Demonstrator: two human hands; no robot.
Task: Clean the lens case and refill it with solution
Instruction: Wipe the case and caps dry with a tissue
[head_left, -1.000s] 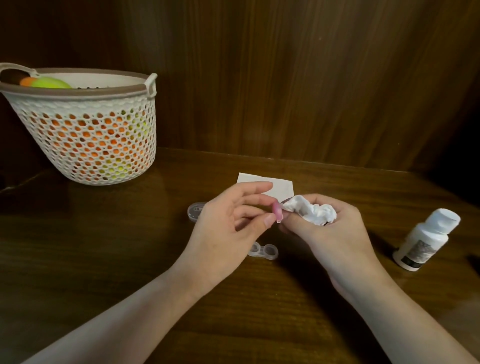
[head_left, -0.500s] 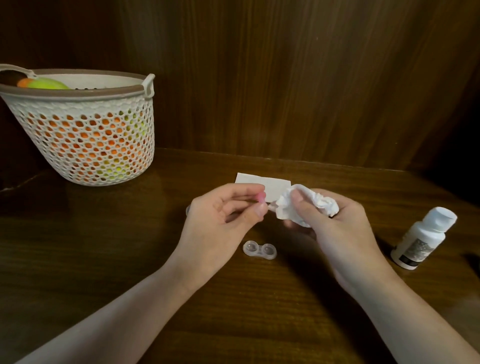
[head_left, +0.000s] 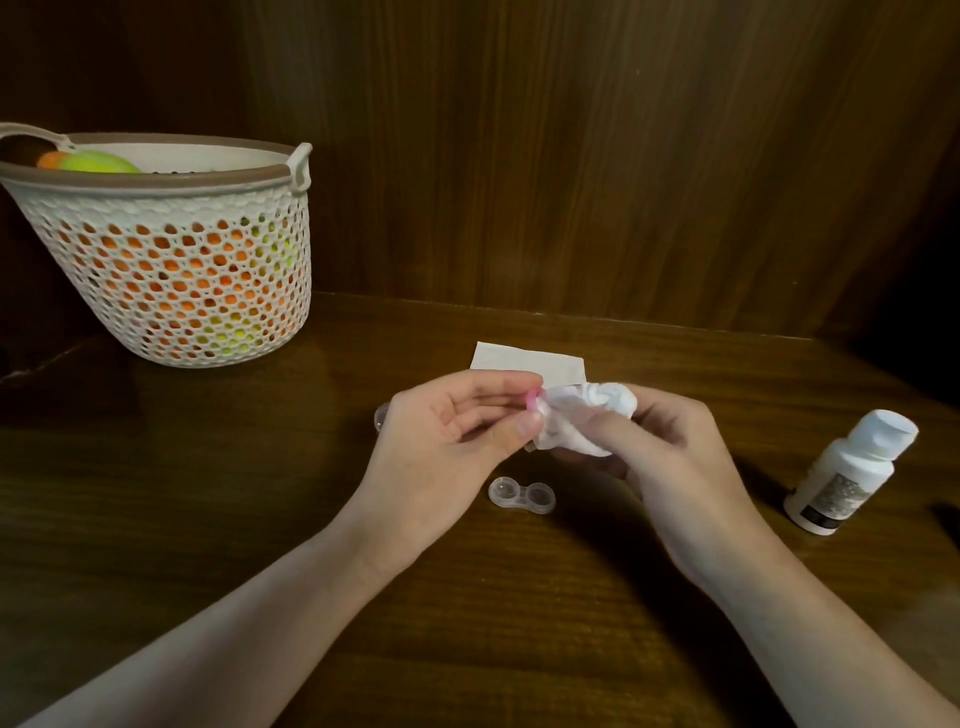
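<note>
Across the lower frame I see the dark wooden table (head_left: 197, 519), with a perforated white basket (head_left: 171, 270) at the upper left holding orange and green things. At the right edge stands the white solution bottle (head_left: 852, 475), cap on, leaning slightly toward the upper right. A flat folded tissue (head_left: 524, 357) lies at centre, just above the hands.

My left hand (head_left: 447, 441) is pinched narrow around a small pink cap (head_left: 533, 401), held between thumb and fingertips. My right hand (head_left: 670, 457) is closed on a crumpled white tissue (head_left: 582, 421), which presses against the cap. I judge this to be the wiping of a lid.

The clear lens case (head_left: 521, 496) rests on the table just below and between the two hands, both wells open and facing up. Its long axis runs left to right across the frame. It sits slightly closer to my left hand, though that one is occupied. A second, clear cap (head_left: 381, 417) peeks out from behind the left hand. Refilling will mean reaching right for the bottle, well apart from the case.
</note>
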